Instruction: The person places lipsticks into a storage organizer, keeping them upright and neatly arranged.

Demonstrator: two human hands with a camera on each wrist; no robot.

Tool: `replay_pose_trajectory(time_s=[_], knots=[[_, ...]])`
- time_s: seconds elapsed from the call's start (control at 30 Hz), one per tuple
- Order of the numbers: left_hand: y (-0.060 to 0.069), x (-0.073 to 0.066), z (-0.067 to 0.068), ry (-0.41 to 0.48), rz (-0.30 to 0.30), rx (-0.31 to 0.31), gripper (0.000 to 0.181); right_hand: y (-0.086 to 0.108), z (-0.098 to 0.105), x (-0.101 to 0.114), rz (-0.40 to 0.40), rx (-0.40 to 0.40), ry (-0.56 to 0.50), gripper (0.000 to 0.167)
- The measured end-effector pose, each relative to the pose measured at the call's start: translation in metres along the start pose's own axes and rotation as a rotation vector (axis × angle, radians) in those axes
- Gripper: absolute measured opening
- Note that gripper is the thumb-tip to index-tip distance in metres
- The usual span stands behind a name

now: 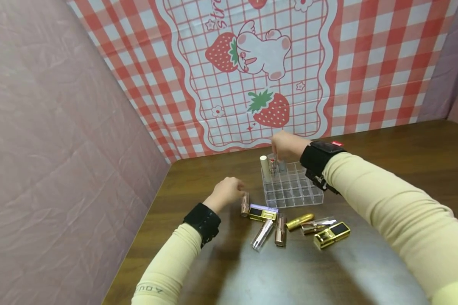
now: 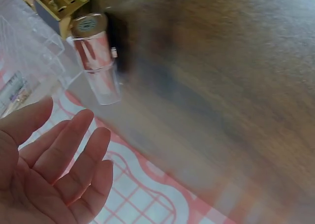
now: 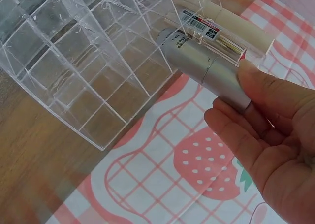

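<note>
One silver-gray tube in the right hand, and here it stands in the far row of the clear organizer, toward the left side! Thumb and fingers pinch its upper end; the long axis runs upright, the lower end down inside the compartment. Smooth, softly shining sides, a thin seam around the body, small dark print toward the bottom. Just left of it, a clear-capped lipstick with a barcode label, also upright, and left again a plain cream tube, taller in its slot. Over to the left hand: fingers relaxed, gently bent, released from any grip, hovering by a rose-gold tube lying on the surface. That one has its long axis running near to far, the clear cap pointing far, the round base near, the metal mirror-bright. Right beside it, a gold case with a black panel lies sideways, left to right, and farther right, a gold bullet-shaped tube slants, its rounded tip pointing right and slightly far.
</note>
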State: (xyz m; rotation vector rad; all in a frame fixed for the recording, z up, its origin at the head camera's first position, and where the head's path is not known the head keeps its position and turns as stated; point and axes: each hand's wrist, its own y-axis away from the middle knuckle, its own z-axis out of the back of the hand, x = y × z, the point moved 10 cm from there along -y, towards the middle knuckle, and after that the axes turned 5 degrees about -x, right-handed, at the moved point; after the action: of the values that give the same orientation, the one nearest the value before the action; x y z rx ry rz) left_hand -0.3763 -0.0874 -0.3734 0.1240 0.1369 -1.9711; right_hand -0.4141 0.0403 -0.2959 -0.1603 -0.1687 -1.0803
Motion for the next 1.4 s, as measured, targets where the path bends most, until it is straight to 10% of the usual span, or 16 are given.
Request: replay_pose_trajectory(time_s=[0.2, 0.53, 0.7, 0.9, 1.4], knots=[[0.006, 0.009, -0.003, -0.068, 0.064, -0.019, 0.011, -0.001, 0.0, 0.001, -0.018, 0.004, 0.02, 0.009], [0.01, 0.014, -0.017, -0.101, 0.179, 0.041, 0.036, 0.01, 0.001, 0.003, 0.069, -0.12, -0.109, 0.043], [0.012, 0.011, -0.019, -0.108, 0.212, 0.074, 0.031, 0.019, -0.002, -0.008, 0.046, -0.182, -0.116, 0.006], [0.014, 0.007, -0.024, -0.142, 0.244, 0.123, 0.033, 0.034, 0.003, -0.027, -0.069, -0.2, -0.186, 0.057], [0.022, 0.009, -0.035, -0.158, 0.319, 0.163, 0.026, 0.05, 0.005, -0.037, -0.07, -0.185, -0.179, 0.048]])
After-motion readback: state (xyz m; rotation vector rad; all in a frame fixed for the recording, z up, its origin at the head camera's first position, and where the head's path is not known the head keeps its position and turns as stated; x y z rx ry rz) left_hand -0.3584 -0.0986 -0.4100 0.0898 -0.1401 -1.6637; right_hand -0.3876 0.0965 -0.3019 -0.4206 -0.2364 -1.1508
